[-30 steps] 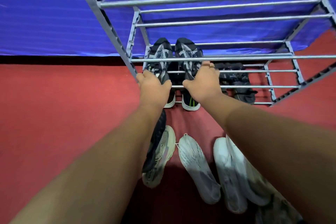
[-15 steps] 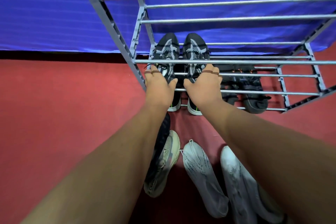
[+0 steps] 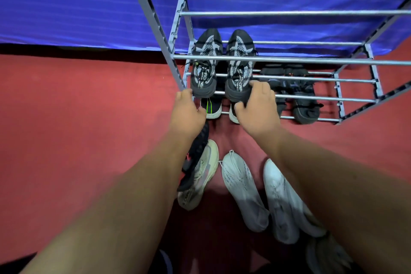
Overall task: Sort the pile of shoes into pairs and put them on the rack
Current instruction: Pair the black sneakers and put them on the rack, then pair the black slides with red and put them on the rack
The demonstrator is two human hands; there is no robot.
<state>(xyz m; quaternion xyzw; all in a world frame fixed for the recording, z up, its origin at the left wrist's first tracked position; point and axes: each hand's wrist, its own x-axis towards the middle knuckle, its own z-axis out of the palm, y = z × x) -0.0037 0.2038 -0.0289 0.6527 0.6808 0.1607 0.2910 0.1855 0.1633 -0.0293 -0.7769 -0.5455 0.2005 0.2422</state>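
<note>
On the rack, right hand fingers grip a black sneaker, lettering perhaps "CAP"; left hand loose.

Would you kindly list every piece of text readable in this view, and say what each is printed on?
"FRO" then "NG": white letters, partly legible, on the tongue of the left black-and-grey sneaker on the rack.
"CAF": partial letters on the tongue of the right black-and-grey sneaker, cut off by the right hand.
Dark lettering on the heel of the cream sneaker on the floor: too blurred to read.
</note>
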